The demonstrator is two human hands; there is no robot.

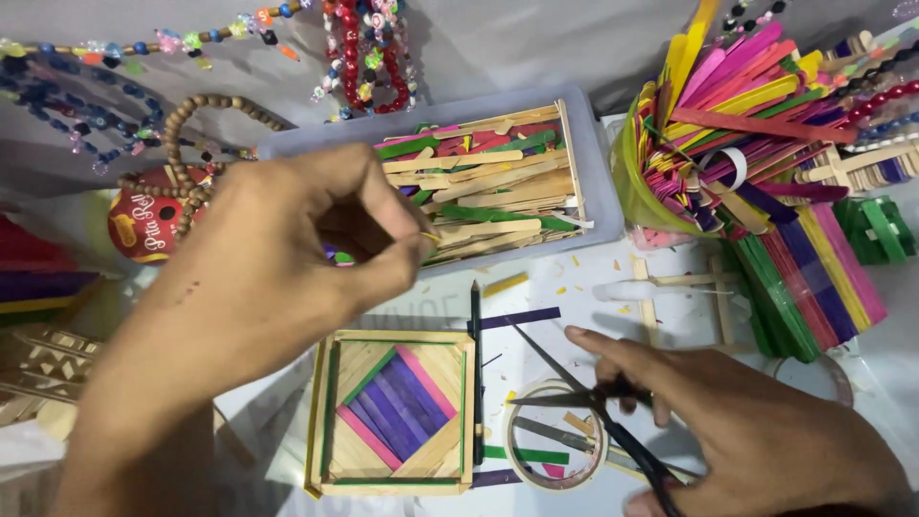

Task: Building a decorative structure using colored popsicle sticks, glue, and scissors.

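My left hand (278, 258) hovers over the near left corner of a clear plastic box (598, 182) of craft sticks, with thumb and fingers pinched together; whether anything sits between them I cannot make out. My right hand (756, 431) rests low on the right, fingers on a pair of black-handled scissors (584, 402) with open blades lying on the white surface. Between the hands lies a square craft-stick frame (394, 412) with diagonal green, pink and purple sticks inside. A black pencil (475, 373) lies along its right edge.
A tape roll (512, 460) sits under the scissors. A yellow-green tub (637, 191) of coloured sticks stands at the back right, with a stack of coloured sticks (814, 278) beside it. Bead strings (369, 57) hang at the back. Stick offcuts lie around.
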